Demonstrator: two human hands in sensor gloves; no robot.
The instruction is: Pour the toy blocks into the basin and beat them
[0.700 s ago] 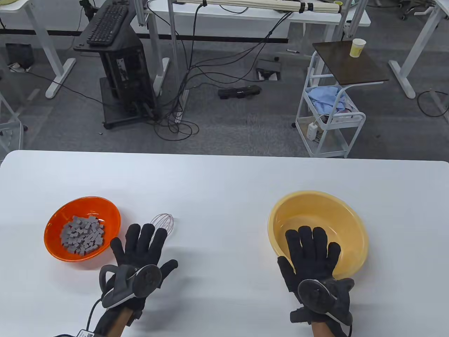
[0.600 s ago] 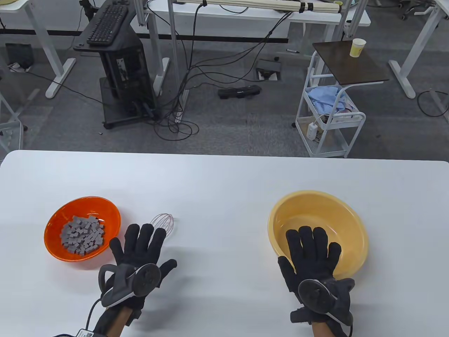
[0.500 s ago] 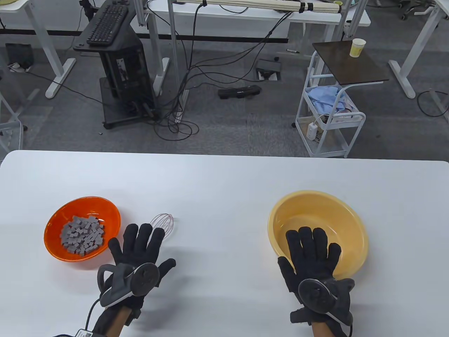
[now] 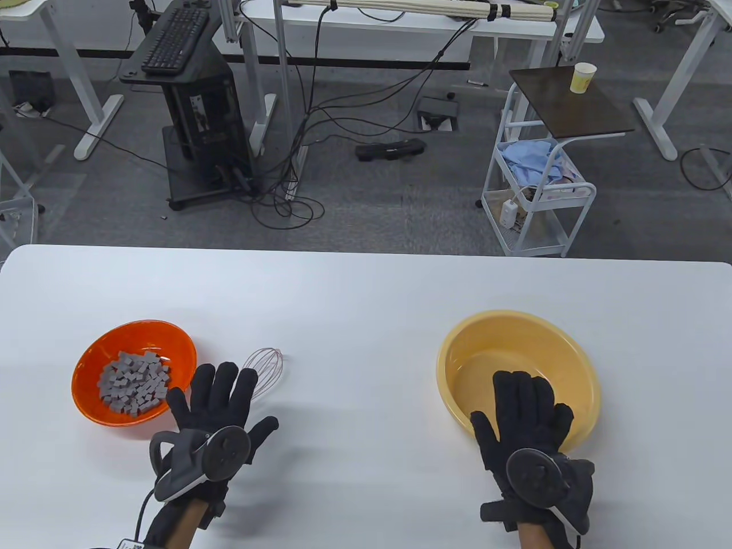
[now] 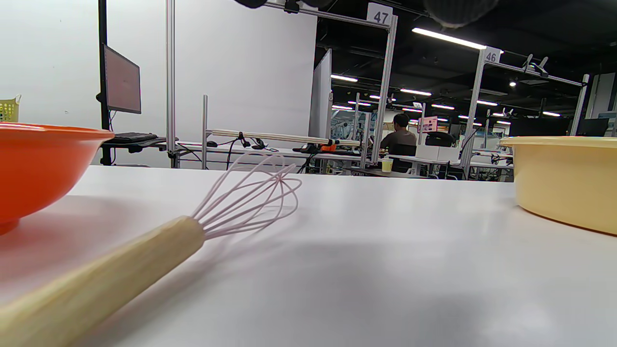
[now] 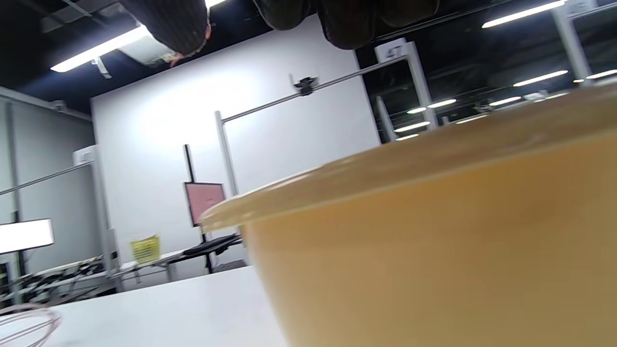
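Observation:
An orange bowl (image 4: 91, 354) at the table's left holds a heap of small grey toy blocks (image 4: 136, 382). A whisk (image 4: 264, 366) with pink wires and a wooden handle (image 5: 96, 279) lies right of it. My left hand (image 4: 214, 400) hovers flat over the whisk's handle, fingers straight, holding nothing. The empty yellow basin (image 4: 514, 337) stands at the right. My right hand (image 4: 526, 412) is spread flat above the basin's near rim, fingers straight, empty. In the right wrist view the basin wall (image 6: 434, 241) fills the frame.
The white table (image 4: 366, 297) stretches between bowl and basin. Beyond its far edge are a white trolley (image 4: 537, 194) and a side table with a paper cup (image 4: 582, 77).
My left hand has slid a little left and toward me. My right hand has shifted right and slightly toward me over the basin's near rim. Bowl, whisk and basin have not moved.

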